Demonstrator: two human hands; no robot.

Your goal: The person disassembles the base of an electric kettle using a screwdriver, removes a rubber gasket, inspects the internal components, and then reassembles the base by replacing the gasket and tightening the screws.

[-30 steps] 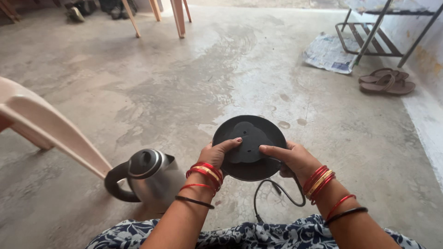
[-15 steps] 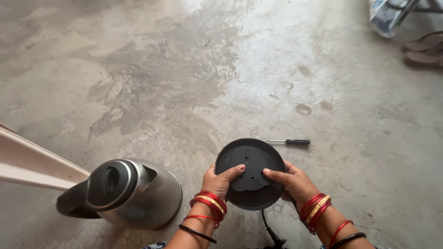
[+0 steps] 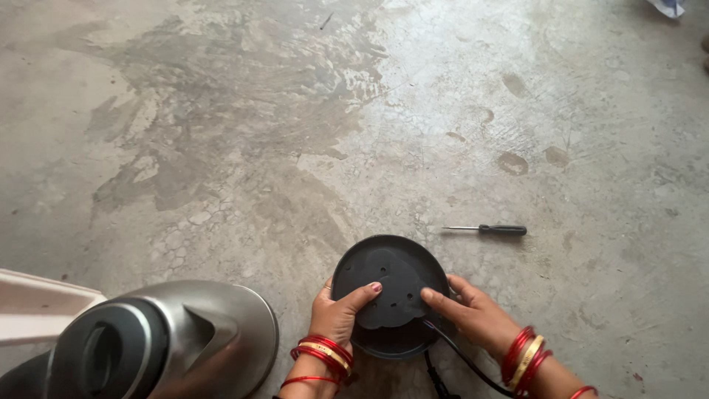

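Note:
A round black kettle base (image 3: 390, 281) is held underside up, low over the concrete floor. My left hand (image 3: 340, 314) grips its left rim, the index finger lying across the flat middle panel. My right hand (image 3: 473, 314) holds the right rim, its fingertip also on the panel. Both wrists wear red and gold bangles. The base's black cord (image 3: 450, 355) trails down toward me. A steel electric kettle (image 3: 159, 340) with a black lid stands at the lower left. A black-handled screwdriver (image 3: 495, 230) lies on the floor just beyond the base, to the right.
The floor is stained, cracked grey concrete (image 3: 295, 133). A pale plastic chair leg (image 3: 37, 303) juts in at the left edge, behind the kettle. A scrap of cloth or paper (image 3: 668, 6) shows at the top right corner.
The view has tilted down and closer, so chairs, rack and sandals left the frame and the screwdriver came into sight. Both hands still hold the base, with the fingertips closer together on the panel.

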